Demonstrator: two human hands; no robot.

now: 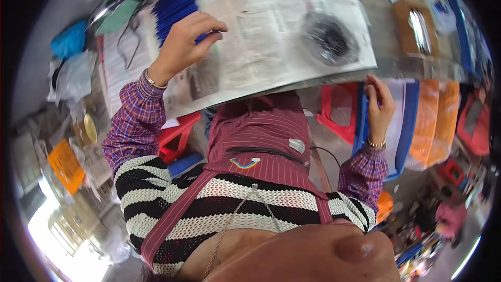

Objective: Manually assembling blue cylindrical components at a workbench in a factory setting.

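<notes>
My left hand is above the newspaper-covered part of the table, thumb and forefinger closed on a small blue piece whose kind I cannot make out. Just beyond and partly behind this hand lies a bundle of dark blue strands. My right hand is at the table's front edge, above a blue crate. Its fingers are loosely bent and apart, with nothing visible in them. Between the hands, toward the right, a clear plastic bag with small dark pieces rests on the newspaper.
A cardboard box with shiny metal strips stands at the far right. Below the table edge are a blue crate, orange bags and red stools. Black cable, green material and a blue bag crowd the left.
</notes>
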